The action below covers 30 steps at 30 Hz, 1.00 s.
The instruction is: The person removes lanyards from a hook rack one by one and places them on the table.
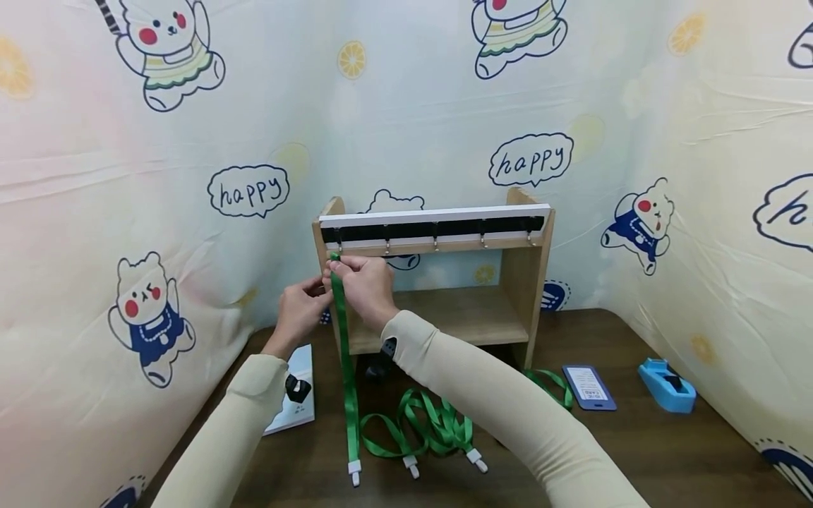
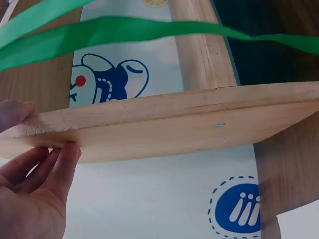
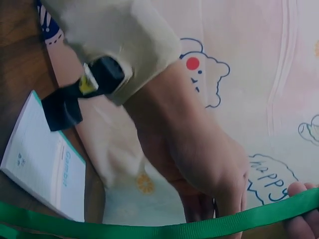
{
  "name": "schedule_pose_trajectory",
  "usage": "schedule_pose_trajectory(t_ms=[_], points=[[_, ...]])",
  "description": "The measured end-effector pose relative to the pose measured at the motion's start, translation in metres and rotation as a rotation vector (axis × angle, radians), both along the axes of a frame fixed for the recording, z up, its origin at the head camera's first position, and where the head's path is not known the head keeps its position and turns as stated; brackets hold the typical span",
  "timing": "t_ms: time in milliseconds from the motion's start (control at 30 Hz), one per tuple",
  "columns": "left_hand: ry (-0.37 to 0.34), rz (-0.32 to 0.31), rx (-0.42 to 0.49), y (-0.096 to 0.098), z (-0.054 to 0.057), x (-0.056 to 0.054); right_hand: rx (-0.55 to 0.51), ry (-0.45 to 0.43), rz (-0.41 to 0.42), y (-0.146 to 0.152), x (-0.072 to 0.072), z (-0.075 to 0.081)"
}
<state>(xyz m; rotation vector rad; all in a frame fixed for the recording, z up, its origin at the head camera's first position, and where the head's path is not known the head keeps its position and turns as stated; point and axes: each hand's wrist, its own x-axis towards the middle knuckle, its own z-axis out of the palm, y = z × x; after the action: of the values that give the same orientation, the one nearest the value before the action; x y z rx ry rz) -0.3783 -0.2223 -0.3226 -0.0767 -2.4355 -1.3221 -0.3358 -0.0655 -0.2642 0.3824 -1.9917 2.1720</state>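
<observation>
My right hand (image 1: 368, 286) pinches the top of a green lanyard (image 1: 348, 367) just below the leftmost hook (image 1: 339, 240). The strap hangs down in front of the wooden shelf (image 1: 464, 314), its white clip (image 1: 354, 473) low over the table. With my left hand (image 1: 298, 310) I grip the shelf's left side panel (image 2: 149, 132); the left wrist view has the thumb on one face and the fingers on the other. In the right wrist view the lanyard runs across the bottom, with my right fingertips (image 3: 301, 211) behind it.
Further green lanyards (image 1: 438, 423) lie heaped on the table before the shelf. A blue card holder (image 1: 589, 388) and a blue tape dispenser (image 1: 667, 386) are at the right. A white notebook (image 1: 298, 398) lies beside my left forearm. The black-and-white hook rail (image 1: 435, 228) spans the shelf top.
</observation>
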Motion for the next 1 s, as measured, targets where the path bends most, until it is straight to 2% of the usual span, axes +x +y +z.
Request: schedule_pose_trajectory(t_ms=[167, 400, 533, 667, 833, 1000], points=[[-0.007, 0.009, -0.016, -0.003, -0.002, 0.001, -0.015, 0.006, 0.048, -0.002, 0.01, -0.003], [0.026, -0.028, -0.032, -0.003, -0.001, 0.002, 0.017, -0.007, 0.07, 0.002, 0.027, -0.013], [-0.004, -0.04, 0.007, -0.003, 0.001, 0.002, 0.005, -0.044, 0.124, 0.008, 0.039, -0.024], [-0.038, -0.047, 0.038, -0.002, 0.004, -0.001, -0.057, -0.069, 0.229, 0.015, 0.048, -0.035], [-0.026, -0.038, 0.036, -0.001, 0.004, -0.003, -0.013, -0.085, 0.288, 0.024, 0.059, -0.049], [-0.021, -0.042, 0.04, 0.001, 0.0, -0.001, 0.006, -0.126, 0.341, 0.032, 0.071, -0.071]])
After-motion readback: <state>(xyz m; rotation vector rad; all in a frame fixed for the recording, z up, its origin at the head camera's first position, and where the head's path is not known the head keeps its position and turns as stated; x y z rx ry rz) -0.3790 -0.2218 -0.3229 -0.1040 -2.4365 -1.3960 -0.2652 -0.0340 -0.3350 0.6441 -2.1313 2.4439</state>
